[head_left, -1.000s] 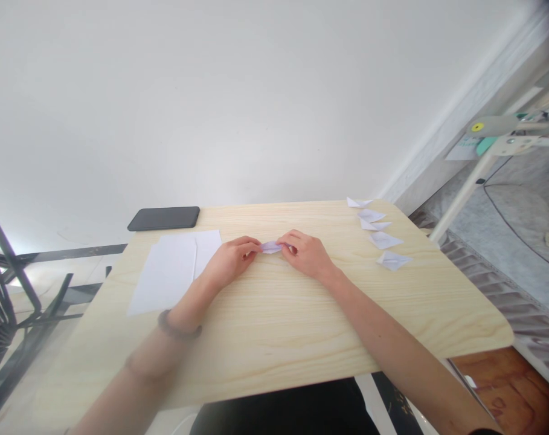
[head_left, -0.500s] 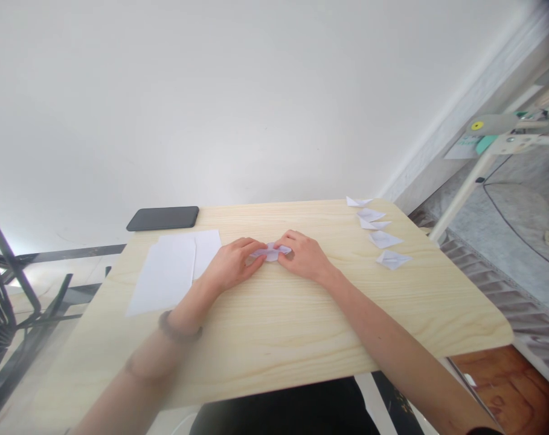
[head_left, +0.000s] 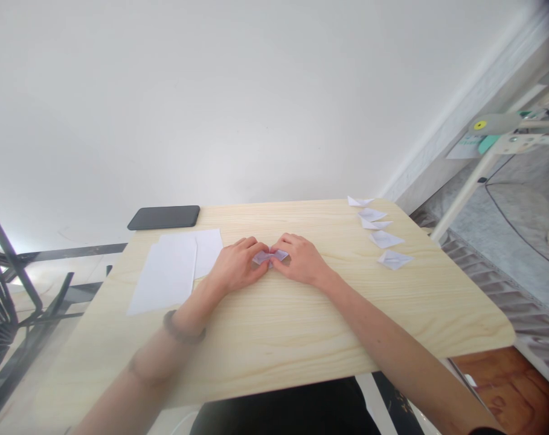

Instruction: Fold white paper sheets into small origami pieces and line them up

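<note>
A small folded piece of white paper (head_left: 261,258) is held between my two hands over the middle of the table. My left hand (head_left: 241,263) grips its left side, thumb below and fingers above. From the other side my right hand (head_left: 300,258) pinches it the same way, and the thumbs nearly meet at its centre. The fingertips hide part of the folds. On the right of the table several folded white paper boats (head_left: 394,260) lie in a column, none touched by a hand.
White paper sheets (head_left: 165,272) lie overlapping left of my left hand. A black phone (head_left: 163,217) rests at the table's back left corner. The wooden table (head_left: 274,338) meets a white wall (head_left: 256,109) behind. A metal frame (head_left: 468,187) stands beyond its right edge.
My fingers and thumbs have come closer together at the middle of the folded paper, which now looks more pinched at its centre. The view has shifted very slightly.
</note>
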`<move>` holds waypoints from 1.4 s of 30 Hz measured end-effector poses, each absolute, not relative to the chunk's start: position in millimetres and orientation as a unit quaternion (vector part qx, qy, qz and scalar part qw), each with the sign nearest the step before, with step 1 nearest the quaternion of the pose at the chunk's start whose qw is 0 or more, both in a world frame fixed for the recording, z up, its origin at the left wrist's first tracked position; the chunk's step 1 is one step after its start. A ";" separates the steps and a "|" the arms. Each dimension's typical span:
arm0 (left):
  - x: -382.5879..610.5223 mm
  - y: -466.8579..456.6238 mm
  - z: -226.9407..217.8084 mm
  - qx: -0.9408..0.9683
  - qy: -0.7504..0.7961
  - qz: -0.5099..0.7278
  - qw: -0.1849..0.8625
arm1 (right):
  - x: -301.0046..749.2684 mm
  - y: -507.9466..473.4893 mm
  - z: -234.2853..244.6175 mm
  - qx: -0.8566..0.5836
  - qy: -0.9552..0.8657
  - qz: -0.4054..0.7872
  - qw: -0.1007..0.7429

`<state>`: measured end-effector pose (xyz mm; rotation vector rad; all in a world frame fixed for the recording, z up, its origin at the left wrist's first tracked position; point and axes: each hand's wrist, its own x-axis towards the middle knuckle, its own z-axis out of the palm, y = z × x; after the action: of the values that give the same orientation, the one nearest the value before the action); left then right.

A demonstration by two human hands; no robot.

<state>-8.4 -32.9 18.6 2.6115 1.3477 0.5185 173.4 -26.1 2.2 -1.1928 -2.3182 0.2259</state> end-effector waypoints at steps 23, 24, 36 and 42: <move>-2.8 -33.9 15.4 0.862 0.482 0.147 0.050 | 171.8 -24.6 2.0 -0.448 -0.866 0.074 0.208; -2.7 -33.8 15.1 0.862 0.482 0.148 0.051 | 171.6 -24.5 1.9 -0.448 -0.866 0.073 0.209; -19.0 -22.2 11.5 0.861 0.438 0.212 0.149 | 175.2 -23.0 2.5 -0.474 -0.851 0.069 0.216; -32.2 -11.0 2.8 0.840 0.438 0.271 0.171 | 186.3 -17.4 6.2 -0.460 -0.848 0.126 0.231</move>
<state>-32.2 -11.0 2.8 2.3850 1.2440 0.7688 186.3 -17.4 6.2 -1.2658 -2.3305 0.3451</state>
